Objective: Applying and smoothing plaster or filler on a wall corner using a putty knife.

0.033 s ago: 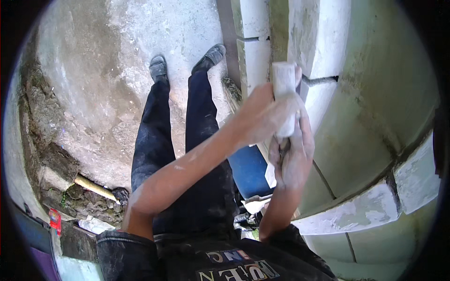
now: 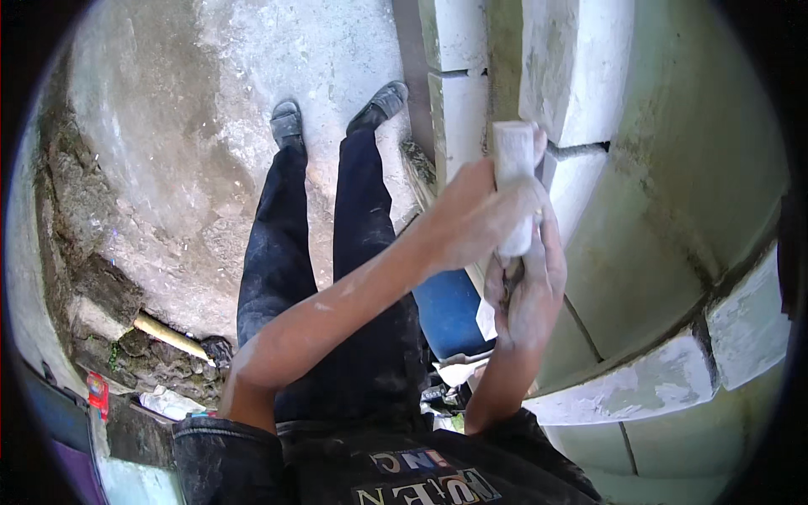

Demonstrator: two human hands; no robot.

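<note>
My left hand (image 2: 484,215) grips a chalky white bar (image 2: 513,147), its fingers over and around the bar, which is held upright in the view, right of centre. Just below, my right hand (image 2: 530,299) is closed, with fingers reaching up along the bar's right side and lower end. What lies in its shadowed palm is partly hidden and I cannot make it out. Pale dust coats both hands and forearms.
White block edging (image 2: 581,67) runs along the right, bordering greenish panels (image 2: 673,151). A blue container (image 2: 446,307) sits under my hands. My feet stand on stained concrete (image 2: 194,185). At lower left are rubble, a yellowish rod (image 2: 168,335) and a red object (image 2: 98,394).
Both hands and the white bar have shifted slightly down and to the right in the view. The block edging at upper right also appears a little lower and further right.
</note>
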